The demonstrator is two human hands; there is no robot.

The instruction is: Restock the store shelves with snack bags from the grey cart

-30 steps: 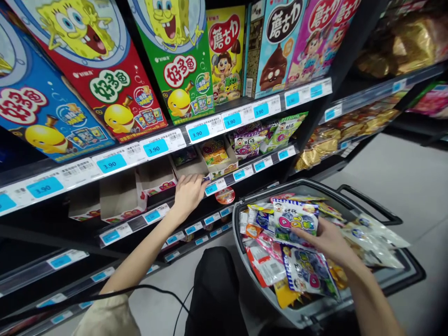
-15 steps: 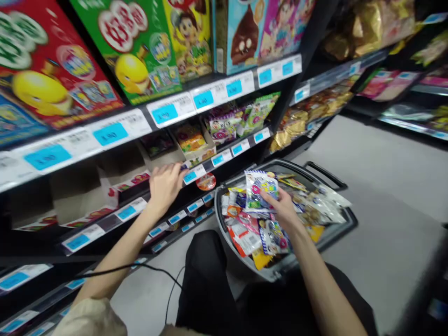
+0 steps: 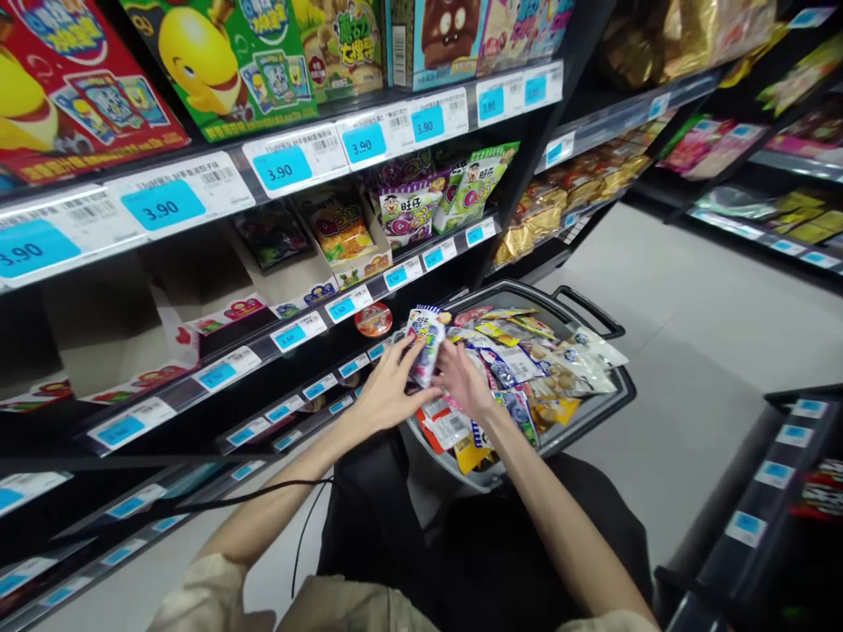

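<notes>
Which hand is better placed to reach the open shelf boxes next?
Probably the left hand: it sits on the shelf side of the packet, nearer the boxes, while the right hand is on the basket side. Both hands are at the packet, though.

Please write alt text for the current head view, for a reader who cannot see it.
A person's left hand and right hand hold a blue-and-white 旺仔 candy packet between them at a grey shopping basket piled with snack packets. To the left, cardboard display trays stand beneath snack boxes and blue price labels reading 3.90.
</notes>
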